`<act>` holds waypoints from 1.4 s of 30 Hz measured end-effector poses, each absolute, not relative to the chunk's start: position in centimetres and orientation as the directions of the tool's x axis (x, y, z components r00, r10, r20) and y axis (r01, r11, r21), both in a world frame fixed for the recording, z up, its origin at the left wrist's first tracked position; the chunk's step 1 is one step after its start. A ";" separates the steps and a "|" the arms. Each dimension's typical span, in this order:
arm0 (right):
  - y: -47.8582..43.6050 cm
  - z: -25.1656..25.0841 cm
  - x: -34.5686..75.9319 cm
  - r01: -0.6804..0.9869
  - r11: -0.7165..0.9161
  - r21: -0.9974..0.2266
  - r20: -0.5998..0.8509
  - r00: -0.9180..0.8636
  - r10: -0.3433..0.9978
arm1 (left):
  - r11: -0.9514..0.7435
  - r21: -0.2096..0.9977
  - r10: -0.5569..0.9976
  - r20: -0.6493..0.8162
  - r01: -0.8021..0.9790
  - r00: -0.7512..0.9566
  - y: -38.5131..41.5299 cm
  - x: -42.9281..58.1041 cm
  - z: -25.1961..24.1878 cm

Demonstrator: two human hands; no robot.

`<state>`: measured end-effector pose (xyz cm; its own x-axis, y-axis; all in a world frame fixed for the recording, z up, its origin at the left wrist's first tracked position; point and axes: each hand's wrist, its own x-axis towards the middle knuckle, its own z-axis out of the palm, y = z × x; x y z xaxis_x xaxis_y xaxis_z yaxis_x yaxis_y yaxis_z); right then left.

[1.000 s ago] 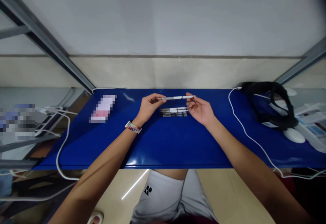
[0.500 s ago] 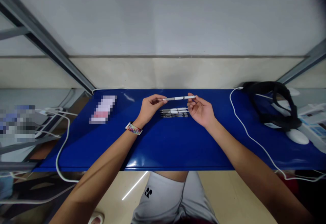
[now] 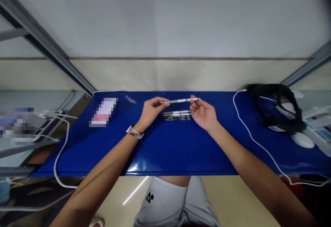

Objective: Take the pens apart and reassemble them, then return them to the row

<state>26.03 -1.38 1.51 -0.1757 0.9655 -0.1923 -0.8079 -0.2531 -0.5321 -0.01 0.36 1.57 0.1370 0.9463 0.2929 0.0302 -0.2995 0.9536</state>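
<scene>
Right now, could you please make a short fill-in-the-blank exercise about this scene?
1. The left hand and right hand hold one ____ between them.
2. The table top is ____ in colour.
3. More pens lie ____ the held one.

Missing words: pen; blue; below

The bench (image 3: 165,147) surface is glossy deep blue. The held pen (image 3: 181,100) is white with a grey tip section. The pens (image 3: 176,115) lying at the bench centre are white with black print. The wristband (image 3: 134,132) is multicoloured and striped. The cable (image 3: 254,139) is white. The headset (image 3: 278,108) at the far right corner is black.
</scene>
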 end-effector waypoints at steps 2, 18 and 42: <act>-1.4 1.5 26.0 -0.807 -0.250 -0.535 -0.199 -0.167 0.966 | -0.296 0.955 0.947 0.289 0.025 0.140 0.3 0.0 1.6; -1.4 1.2 25.9 -0.812 -0.238 -0.533 -0.190 -0.159 0.969 | -0.299 0.954 0.947 0.291 0.036 0.136 0.3 0.0 1.6; -1.8 1.6 25.5 -0.811 -0.207 -0.547 -0.201 -0.112 0.973 | -0.292 0.956 0.949 0.284 0.039 0.140 0.2 0.2 1.6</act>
<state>25.51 -1.80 1.57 -0.1123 0.9732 -0.2008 -0.8112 -0.2065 -0.5472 0.15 0.24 1.56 0.1395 0.9487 0.2838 0.0395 -0.2917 0.9557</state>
